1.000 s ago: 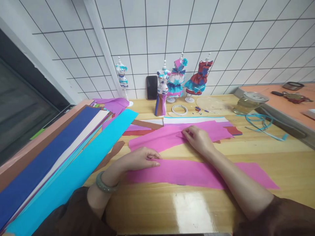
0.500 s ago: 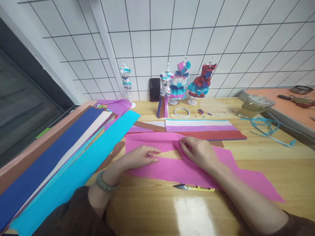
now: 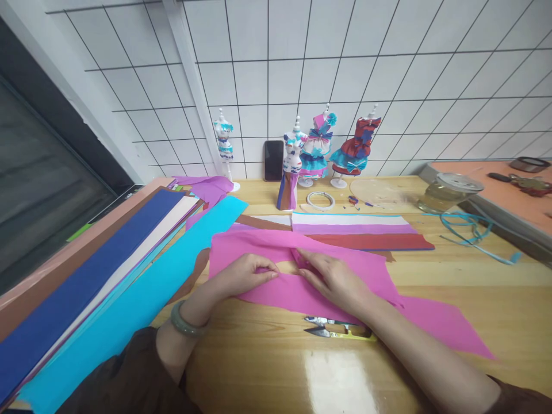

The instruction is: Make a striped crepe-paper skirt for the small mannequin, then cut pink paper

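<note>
A sheet of pink crepe paper [image 3: 254,244] lies on the wooden table, with an opening across its middle where bare wood shows. My left hand [image 3: 248,276], wearing a jade-like bangle [image 3: 187,320] on the wrist, pinches the near edge of this opening between thumb and fingertips. Across from it, my right hand [image 3: 332,279] rests over the paper with thumb and fingers apart. A pair of yellow-handled thread snips [image 3: 328,332] lies just below the pink paper, its blades pointing left.
Several dressed mini mannequins [image 3: 317,144] stand along the tiled wall beside a phone [image 3: 273,161]. A tape roll [image 3: 320,200] and red paper strip [image 3: 379,241] lie before them. Coloured paper strips [image 3: 129,276] fan out at left. Right: a glass jar [image 3: 448,192] and blue ribbon [image 3: 470,227].
My right hand has moved left and its fingers have spread off the fold they pinched. My left fingertips have closed on the paper's edge. The pink sheet has shifted, uncovering more of the snips.
</note>
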{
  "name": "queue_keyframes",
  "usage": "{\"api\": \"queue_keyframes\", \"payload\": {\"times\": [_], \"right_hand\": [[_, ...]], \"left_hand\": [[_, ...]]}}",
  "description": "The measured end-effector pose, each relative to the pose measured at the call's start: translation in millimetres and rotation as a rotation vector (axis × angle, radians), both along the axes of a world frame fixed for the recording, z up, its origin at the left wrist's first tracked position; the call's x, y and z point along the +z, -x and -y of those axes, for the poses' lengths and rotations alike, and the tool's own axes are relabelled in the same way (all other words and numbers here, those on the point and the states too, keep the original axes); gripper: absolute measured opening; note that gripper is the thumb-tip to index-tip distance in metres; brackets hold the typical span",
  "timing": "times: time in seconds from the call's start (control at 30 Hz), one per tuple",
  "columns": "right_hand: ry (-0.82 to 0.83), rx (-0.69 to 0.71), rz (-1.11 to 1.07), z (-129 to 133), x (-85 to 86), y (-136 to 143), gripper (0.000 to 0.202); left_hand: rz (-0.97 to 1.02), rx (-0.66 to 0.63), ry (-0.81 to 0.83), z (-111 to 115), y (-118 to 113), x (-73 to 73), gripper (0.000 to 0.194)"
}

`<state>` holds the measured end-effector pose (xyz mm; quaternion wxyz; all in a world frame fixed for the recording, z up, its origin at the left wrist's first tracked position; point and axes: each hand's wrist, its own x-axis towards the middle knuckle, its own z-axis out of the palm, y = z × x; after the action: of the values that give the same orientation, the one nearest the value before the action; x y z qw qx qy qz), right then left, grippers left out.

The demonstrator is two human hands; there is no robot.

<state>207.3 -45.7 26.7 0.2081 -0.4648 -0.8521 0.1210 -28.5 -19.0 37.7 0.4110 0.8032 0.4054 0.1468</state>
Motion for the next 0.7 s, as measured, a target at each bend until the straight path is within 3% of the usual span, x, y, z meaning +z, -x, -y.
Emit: {"api": "queue_keyframes", "payload": {"times": [0.37, 0.57, 0.63, 0.7], "right_hand": [[0.089, 0.069, -0.082, 5, 13.7, -2, 0.031], [0.228, 0.141, -0.224, 13, 19.9, 4, 0.039], [0.191, 0.116, -0.202, 10, 17.9, 0, 0.034], [0.063, -0.004, -0.138, 1, 12.4, -11, 0.033]], "left_hand": [[0.146, 0.090, 0.007, -9, 9, 4.4, 0.026], [0.126, 0.023, 0.062, -7, 11, 8.7, 0.026], [0.123, 0.002, 0.084, -7, 11, 6.5, 0.025], [0.125, -0.001, 0.094, -7, 12, 3.8, 0.025]]}}
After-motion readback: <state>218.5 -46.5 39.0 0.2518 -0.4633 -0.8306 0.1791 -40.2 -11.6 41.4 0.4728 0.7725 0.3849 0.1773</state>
